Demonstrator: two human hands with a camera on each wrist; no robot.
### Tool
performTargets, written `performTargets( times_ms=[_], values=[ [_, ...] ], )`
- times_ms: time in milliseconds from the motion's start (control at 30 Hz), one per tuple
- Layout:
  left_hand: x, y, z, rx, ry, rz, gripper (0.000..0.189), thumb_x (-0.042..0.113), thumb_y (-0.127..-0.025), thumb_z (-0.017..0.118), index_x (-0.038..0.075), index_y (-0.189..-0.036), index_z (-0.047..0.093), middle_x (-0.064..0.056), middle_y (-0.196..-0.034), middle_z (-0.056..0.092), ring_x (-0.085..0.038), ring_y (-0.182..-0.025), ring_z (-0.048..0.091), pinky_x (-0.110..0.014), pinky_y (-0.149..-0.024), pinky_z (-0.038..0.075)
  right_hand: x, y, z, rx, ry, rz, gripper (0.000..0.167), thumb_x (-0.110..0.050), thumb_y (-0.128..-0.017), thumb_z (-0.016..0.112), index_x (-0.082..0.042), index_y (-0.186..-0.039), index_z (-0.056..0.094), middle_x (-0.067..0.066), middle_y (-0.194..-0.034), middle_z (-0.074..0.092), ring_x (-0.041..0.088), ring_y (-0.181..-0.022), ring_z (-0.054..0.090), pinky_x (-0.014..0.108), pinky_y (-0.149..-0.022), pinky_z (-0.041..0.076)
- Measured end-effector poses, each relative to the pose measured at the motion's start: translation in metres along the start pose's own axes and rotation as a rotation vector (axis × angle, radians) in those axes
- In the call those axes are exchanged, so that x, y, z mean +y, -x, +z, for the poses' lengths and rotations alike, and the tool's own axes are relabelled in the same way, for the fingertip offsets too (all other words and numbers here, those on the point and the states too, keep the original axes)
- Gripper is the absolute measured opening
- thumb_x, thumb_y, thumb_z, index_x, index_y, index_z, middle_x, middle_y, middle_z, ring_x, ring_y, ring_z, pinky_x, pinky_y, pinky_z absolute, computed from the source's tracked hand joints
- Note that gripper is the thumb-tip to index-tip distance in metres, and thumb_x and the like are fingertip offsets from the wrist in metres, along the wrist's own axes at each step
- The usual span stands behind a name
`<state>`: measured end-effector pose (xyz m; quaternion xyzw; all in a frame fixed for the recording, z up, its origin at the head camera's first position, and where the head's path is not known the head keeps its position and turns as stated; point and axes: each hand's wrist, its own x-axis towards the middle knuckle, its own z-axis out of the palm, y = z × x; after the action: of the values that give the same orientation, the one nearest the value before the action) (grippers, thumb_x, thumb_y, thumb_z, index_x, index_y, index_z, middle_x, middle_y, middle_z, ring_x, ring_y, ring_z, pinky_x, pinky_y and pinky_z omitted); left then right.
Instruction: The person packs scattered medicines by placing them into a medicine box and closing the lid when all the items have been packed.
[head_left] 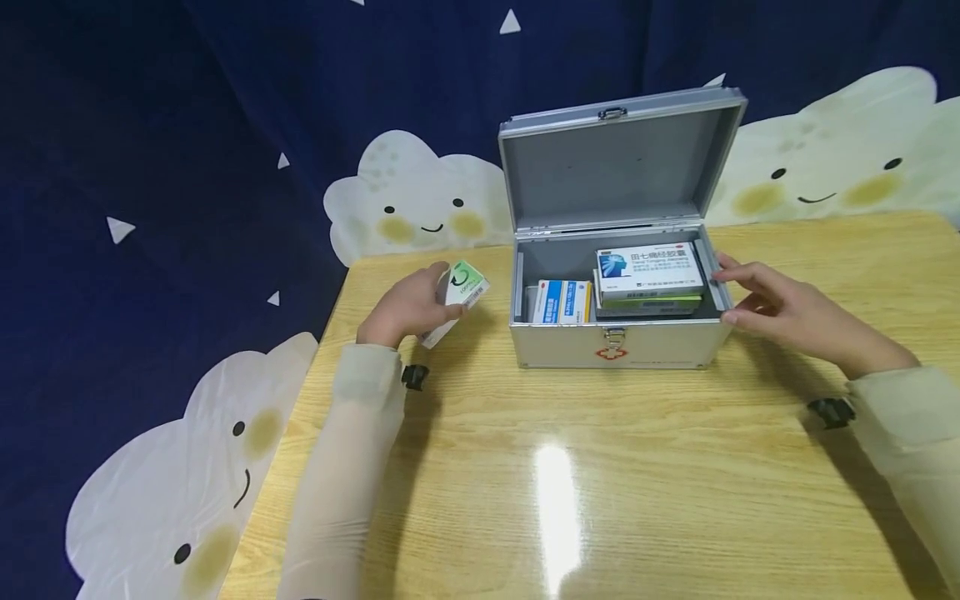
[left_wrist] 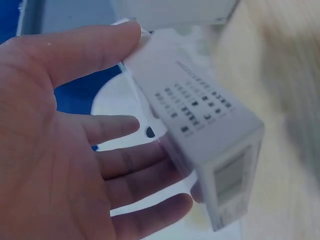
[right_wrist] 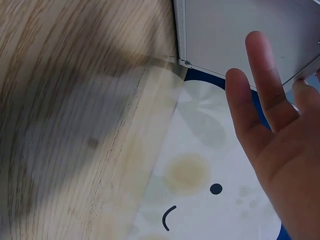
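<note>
My left hand [head_left: 408, 304] pinches a small white and green medicine box [head_left: 462, 283] between thumb and fingers, above the table to the left of the metal first-aid case. The left wrist view shows the box's white printed face [left_wrist: 200, 110], tilted, with the thumb at one edge. The first-aid case [head_left: 562, 346] stands with its lid [head_left: 615, 167] raised. My right hand [head_left: 787, 312] is at the case's right side, its fingertips at the rim and side wall. In the right wrist view, two fingers [right_wrist: 265, 65] extend freely beside the case wall [right_wrist: 215, 35].
Inside the case, a white and blue medicine box [head_left: 648, 267] lies on top of a green-edged one [head_left: 686, 305]. A blue, white and orange box [head_left: 562, 302] sits at the left. Behind the wooden table [head_left: 465, 467] hangs a dark blue curtain [head_left: 247, 75] with cloud prints.
</note>
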<state>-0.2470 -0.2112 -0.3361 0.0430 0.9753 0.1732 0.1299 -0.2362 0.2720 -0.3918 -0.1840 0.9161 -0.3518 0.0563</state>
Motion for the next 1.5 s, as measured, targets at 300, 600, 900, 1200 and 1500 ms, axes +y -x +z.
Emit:
performTargets(
  times_ms=[300,600,900,1200,1500],
  values=[
    [0.021,0.019,-0.016,0.141,-0.09,-0.036,0.072,0.051,-0.089,0.063,0.014,-0.147,0.04,-0.007,-0.118,0.063,-0.023,-0.09,0.063,-0.034,-0.063,0.05,0.001,0.0,0.002,0.012,-0.002,-0.017,0.047,-0.024,-0.096,0.066,-0.017,-0.139,0.048,-0.008,-0.166,0.021,-0.007,-0.086,0.058,0.007,-0.074,0.043],
    [0.056,0.035,-0.027,0.261,-0.058,-0.021,0.064,0.054,-0.088,0.059,0.011,-0.134,0.048,-0.006,-0.105,0.063,-0.022,-0.084,0.061,-0.035,-0.063,0.047,0.001,0.0,-0.003,-0.004,0.031,0.03,0.051,-0.028,-0.095,0.066,-0.019,-0.141,0.046,-0.028,-0.159,0.017,-0.009,-0.087,0.055,0.005,-0.074,0.042],
    [0.082,0.036,-0.024,0.268,-0.058,0.001,0.065,0.054,-0.09,0.06,0.009,-0.136,0.049,-0.007,-0.107,0.063,-0.021,-0.086,0.06,-0.035,-0.067,0.047,-0.001,-0.002,-0.003,-0.042,0.042,0.076,0.055,-0.033,-0.096,0.066,-0.018,-0.144,0.043,-0.001,-0.168,0.014,-0.004,-0.102,0.055,0.002,-0.076,0.039],
    [0.111,0.028,-0.023,0.227,-0.095,0.034,0.071,0.058,-0.089,0.058,0.01,-0.14,0.046,-0.006,-0.113,0.064,-0.019,-0.087,0.06,-0.034,-0.066,0.048,0.001,-0.003,-0.003,-0.024,0.033,0.05,0.055,-0.031,-0.095,0.067,-0.019,-0.143,0.045,-0.018,-0.163,0.015,-0.024,-0.096,0.043,0.0,-0.079,0.036],
    [0.136,0.017,-0.02,0.18,-0.136,0.01,0.079,0.058,-0.09,0.058,0.011,-0.151,0.037,-0.004,-0.124,0.06,-0.018,-0.097,0.057,-0.034,-0.074,0.051,0.002,-0.001,-0.003,-0.024,-0.024,0.009,0.049,-0.023,-0.096,0.066,-0.018,-0.141,0.046,-0.019,-0.164,0.017,-0.021,-0.097,0.048,0.0,-0.079,0.038]
  ],
)
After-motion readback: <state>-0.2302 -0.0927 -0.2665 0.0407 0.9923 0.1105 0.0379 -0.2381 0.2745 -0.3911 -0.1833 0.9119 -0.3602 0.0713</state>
